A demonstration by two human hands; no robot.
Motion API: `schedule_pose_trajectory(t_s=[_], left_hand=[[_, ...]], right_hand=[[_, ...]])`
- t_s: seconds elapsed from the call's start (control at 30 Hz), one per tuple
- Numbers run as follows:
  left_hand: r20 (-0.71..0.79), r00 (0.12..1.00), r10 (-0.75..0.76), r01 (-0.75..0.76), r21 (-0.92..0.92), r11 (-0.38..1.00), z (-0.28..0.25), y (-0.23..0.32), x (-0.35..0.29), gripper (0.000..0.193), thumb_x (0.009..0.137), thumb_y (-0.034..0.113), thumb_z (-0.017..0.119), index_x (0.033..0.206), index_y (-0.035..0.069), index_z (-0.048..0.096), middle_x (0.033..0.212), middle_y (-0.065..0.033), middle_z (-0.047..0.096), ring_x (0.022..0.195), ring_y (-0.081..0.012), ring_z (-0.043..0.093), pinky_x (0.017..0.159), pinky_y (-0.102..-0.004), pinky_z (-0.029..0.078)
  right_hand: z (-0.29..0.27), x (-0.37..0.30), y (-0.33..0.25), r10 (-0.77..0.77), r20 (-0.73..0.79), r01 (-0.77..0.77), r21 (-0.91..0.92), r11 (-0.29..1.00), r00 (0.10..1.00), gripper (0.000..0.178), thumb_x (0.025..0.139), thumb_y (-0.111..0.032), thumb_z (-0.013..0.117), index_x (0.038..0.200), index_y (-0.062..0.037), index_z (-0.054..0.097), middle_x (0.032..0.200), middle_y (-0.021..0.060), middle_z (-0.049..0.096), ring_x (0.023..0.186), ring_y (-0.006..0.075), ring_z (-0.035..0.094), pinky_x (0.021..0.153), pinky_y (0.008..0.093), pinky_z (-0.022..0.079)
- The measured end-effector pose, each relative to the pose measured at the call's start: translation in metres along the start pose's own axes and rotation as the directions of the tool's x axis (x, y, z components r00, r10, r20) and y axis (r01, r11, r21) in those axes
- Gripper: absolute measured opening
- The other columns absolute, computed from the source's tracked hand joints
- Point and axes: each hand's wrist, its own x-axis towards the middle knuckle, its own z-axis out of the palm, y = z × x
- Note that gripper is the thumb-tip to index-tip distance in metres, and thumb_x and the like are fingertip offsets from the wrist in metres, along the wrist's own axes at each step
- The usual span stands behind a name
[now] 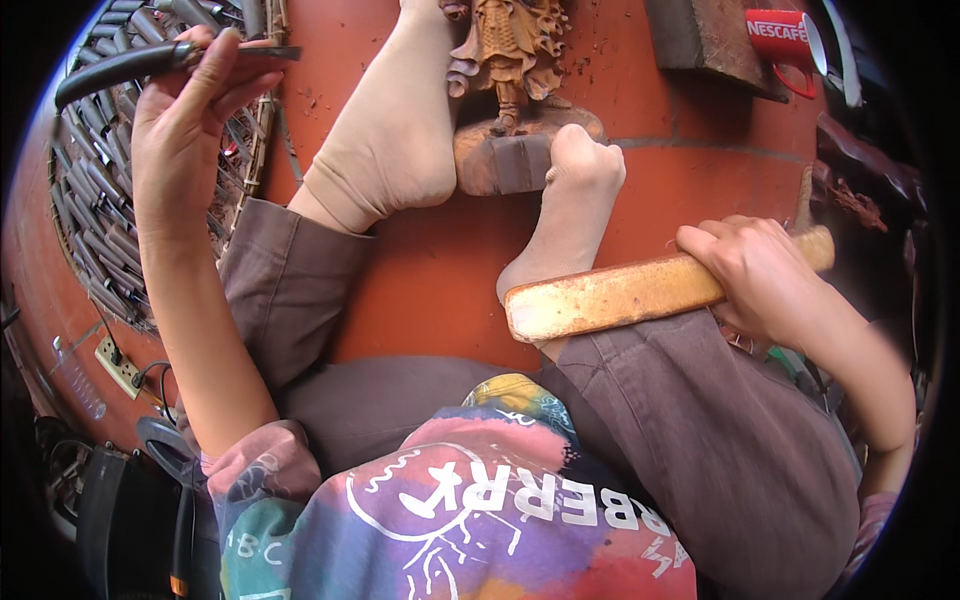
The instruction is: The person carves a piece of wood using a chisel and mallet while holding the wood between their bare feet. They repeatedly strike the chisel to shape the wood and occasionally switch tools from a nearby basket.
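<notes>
My left hand [190, 130] is raised at the upper left, its fingers pinching a carving chisel [120, 74] with a dark handle; the metal end points right. Over my right thigh, my right hand [755, 265] grips a flat, pale wooden mallet [620, 298] that lies across my right ankle. A carved wooden figure [508, 55] in robes lies on the floor at the top middle. Its rounded base [520, 165] sits between my two bare-looking, sock-covered feet, the right foot [585, 165] pressed against it. The top of the carving is cut off by the frame.
A round woven tray [258, 150] full of chisels stands at the left. At the far right are a heavy wooden block [705, 45] and a red mug [785, 42] on its side. A power strip [118, 365] with cables lies at the lower left on the red tiled floor [430, 290].
</notes>
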Motion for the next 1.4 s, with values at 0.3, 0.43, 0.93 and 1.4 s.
schedule_pose_trajectory(t_s=[0.3, 0.43, 0.93, 1.4], left_hand=[[-0.187, 0.98, -0.069, 0.083, 0.07, 0.994, -0.058, 0.034, -0.015, 0.015, 0.095, 0.011, 0.06, 0.107, 0.003, 0.057, 0.092, -0.0123, 0.068, 0.087, -0.024, 0.07, 0.075, -0.0294, 0.058], [-0.359, 0.897, -0.259, 0.397, 0.393, 0.83, -0.102, 0.079, -0.039, 0.026, 0.093, 0.025, 0.064, 0.106, 0.004, 0.058, 0.081, -0.0045, 0.063, 0.07, -0.013, 0.065, 0.064, -0.0223, 0.052], [-0.506, 0.817, -0.277, 0.576, 0.713, 0.399, -0.147, 0.039, -0.029, 0.03, 0.089, 0.029, 0.064, 0.079, 0.001, 0.066, 0.06, -0.0056, 0.064, 0.059, -0.0129, 0.064, 0.059, -0.0307, 0.048], [-0.622, 0.783, -0.011, 0.571, 0.71, 0.413, -0.126, 0.055, -0.064, 0.031, 0.086, 0.032, 0.072, 0.091, 0.002, 0.069, 0.069, -0.0062, 0.068, 0.057, -0.0098, 0.063, 0.054, -0.0244, 0.049]], right_hand=[[0.022, 0.042, 0.024, -0.087, -0.021, 0.086, -0.067, 0.994, 0.996, 0.034, 0.064, -0.006, 0.072, 0.092, -0.0023, 0.053, 0.089, 0.015, 0.062, 0.091, 0.0354, 0.06, 0.081, 0.0434, 0.048], [0.052, 0.061, 0.042, -0.2, -0.192, 0.188, -0.079, 0.979, 0.961, 0.027, 0.07, -0.008, 0.066, 0.092, -0.002, 0.052, 0.09, 0.0161, 0.06, 0.093, 0.0356, 0.058, 0.083, 0.0435, 0.047], [0.071, 0.065, 0.044, -0.047, -0.122, 0.03, -0.136, 0.99, 0.991, 0.024, 0.075, -0.014, 0.063, 0.092, 0.0002, 0.054, 0.092, 0.0196, 0.061, 0.092, 0.0347, 0.06, 0.086, 0.0431, 0.046], [0.095, 0.089, 0.057, -0.117, -0.262, 0.093, -0.101, 0.991, 0.958, 0.023, 0.078, -0.015, 0.061, 0.095, -0.0008, 0.056, 0.095, 0.0191, 0.062, 0.093, 0.0338, 0.06, 0.087, 0.0423, 0.046]])
